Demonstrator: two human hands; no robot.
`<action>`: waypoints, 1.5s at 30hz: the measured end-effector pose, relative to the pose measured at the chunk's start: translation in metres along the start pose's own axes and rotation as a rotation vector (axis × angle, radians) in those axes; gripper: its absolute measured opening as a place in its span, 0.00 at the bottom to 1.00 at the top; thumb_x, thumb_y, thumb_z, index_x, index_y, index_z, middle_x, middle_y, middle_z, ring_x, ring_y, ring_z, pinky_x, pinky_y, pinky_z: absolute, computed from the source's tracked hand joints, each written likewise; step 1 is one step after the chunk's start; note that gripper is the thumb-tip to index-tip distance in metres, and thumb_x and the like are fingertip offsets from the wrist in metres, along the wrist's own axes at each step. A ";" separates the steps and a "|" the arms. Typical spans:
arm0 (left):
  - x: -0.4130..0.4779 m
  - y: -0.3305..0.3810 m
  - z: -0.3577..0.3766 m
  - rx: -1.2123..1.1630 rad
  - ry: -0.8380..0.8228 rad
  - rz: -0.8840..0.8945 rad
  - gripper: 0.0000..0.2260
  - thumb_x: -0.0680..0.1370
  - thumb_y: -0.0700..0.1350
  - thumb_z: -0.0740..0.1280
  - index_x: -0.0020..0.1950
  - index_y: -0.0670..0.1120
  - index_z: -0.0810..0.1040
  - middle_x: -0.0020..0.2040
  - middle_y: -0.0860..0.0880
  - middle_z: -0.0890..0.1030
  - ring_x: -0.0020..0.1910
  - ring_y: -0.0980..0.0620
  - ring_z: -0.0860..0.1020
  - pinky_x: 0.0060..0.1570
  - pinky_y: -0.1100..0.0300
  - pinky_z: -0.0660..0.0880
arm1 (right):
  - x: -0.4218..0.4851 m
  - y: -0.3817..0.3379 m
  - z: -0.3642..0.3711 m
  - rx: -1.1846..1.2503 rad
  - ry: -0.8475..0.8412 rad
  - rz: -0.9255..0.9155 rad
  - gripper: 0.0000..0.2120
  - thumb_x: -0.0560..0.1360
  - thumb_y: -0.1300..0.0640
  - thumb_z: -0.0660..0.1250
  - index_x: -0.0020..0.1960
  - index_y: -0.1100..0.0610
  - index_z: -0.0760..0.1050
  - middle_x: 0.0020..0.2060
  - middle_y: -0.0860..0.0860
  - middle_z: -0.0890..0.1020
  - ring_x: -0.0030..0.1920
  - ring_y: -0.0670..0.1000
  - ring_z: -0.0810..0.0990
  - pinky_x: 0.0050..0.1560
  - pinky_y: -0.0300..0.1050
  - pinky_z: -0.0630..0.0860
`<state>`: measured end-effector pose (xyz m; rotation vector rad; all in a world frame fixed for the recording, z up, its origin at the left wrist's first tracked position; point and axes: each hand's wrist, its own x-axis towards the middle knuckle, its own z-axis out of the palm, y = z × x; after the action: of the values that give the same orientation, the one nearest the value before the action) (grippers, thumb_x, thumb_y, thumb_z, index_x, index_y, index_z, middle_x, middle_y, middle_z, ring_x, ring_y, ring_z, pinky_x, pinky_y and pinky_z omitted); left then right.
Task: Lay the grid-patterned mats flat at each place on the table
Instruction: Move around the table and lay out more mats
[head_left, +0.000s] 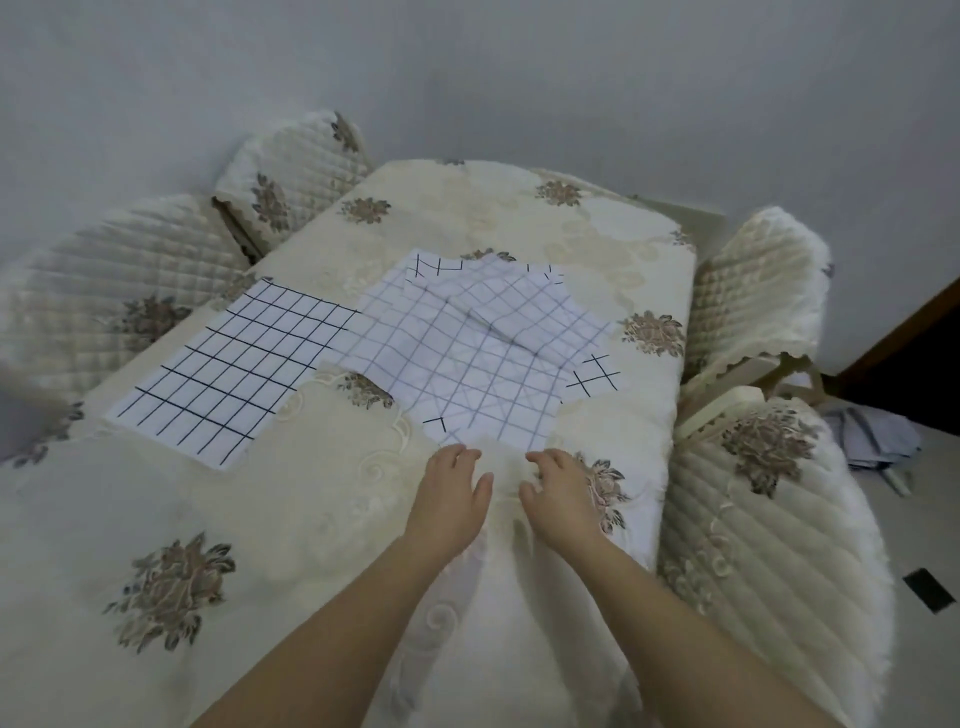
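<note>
One white mat with a bold black grid (234, 369) lies flat on the left side of the table. A loose pile of several overlapping grid mats (483, 353) sits crooked at the middle right, its lines looking fainter and one mat humped up. My left hand (452, 488) and my right hand (563, 491) lie side by side on the tablecloth just in front of the pile's near corner. Their fingers are loosely curled, with the fingertips at the mat edge. Neither hand visibly holds a mat.
A cream tablecloth with brown flower motifs (171, 587) covers the table, with a raised fold running between my forearms. Quilted chair covers stand at the left (104, 270), back left (296, 171) and right (753, 291), (769, 519). Clothes (872, 436) lie on the floor at the right.
</note>
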<state>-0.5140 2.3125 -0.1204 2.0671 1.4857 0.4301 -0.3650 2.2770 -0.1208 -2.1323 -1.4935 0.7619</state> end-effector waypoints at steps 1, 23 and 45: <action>0.013 0.002 0.006 0.102 -0.052 0.043 0.21 0.82 0.49 0.57 0.73 0.42 0.65 0.74 0.43 0.64 0.75 0.45 0.58 0.72 0.55 0.57 | 0.010 0.004 -0.003 -0.110 -0.038 -0.033 0.23 0.77 0.56 0.61 0.71 0.57 0.66 0.72 0.56 0.64 0.73 0.57 0.61 0.71 0.51 0.61; 0.041 0.005 0.044 0.564 -0.338 0.115 0.25 0.83 0.51 0.50 0.78 0.47 0.51 0.80 0.49 0.50 0.78 0.48 0.47 0.75 0.46 0.47 | 0.035 0.020 0.011 -0.542 -0.324 -0.123 0.27 0.82 0.49 0.48 0.79 0.52 0.46 0.79 0.48 0.46 0.78 0.49 0.44 0.72 0.68 0.41; -0.088 -0.034 0.029 0.549 -0.344 0.143 0.26 0.82 0.52 0.50 0.79 0.47 0.48 0.80 0.50 0.48 0.78 0.50 0.45 0.75 0.48 0.43 | -0.089 0.003 0.052 -0.545 -0.373 -0.143 0.28 0.82 0.49 0.47 0.79 0.54 0.43 0.79 0.50 0.42 0.78 0.49 0.41 0.73 0.65 0.39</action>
<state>-0.5533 2.2310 -0.1589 2.5134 1.3477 -0.3136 -0.4205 2.1938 -0.1451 -2.3030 -2.2374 0.7988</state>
